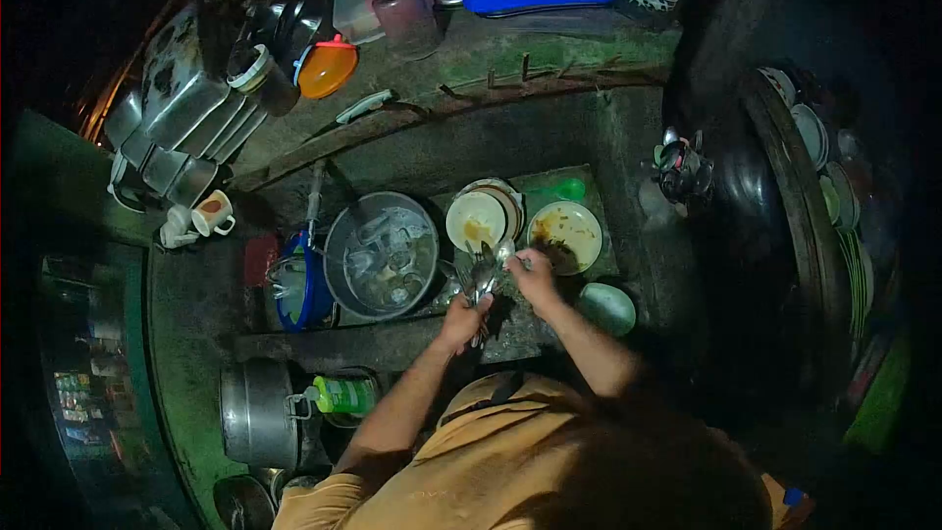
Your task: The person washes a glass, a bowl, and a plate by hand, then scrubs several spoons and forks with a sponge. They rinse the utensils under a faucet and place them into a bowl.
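My left hand [461, 324] is closed around a bunch of spoons and forks [481, 273], their heads pointing away from me and some handles showing below the fist. Just to the right, my right hand [533, 275] has its fingers curled at a shiny spoon [505, 249] beside the bunch; the exact grip is small and partly hidden. Beyond the hands stands a stack of plates [475, 212] with brown residue on the top one. A pale plate [579, 228] with food scraps lies to the right, and a light green bowl [607, 308] is nearer me.
A large metal basin [365, 308] on the left holds water and several glasses. Beside it stands a blue bucket [316, 285]. A green bottle of liquid [343, 395] and a metal pot [257, 414] are at lower left. A ledge with wooden pegs [491, 79] runs behind.
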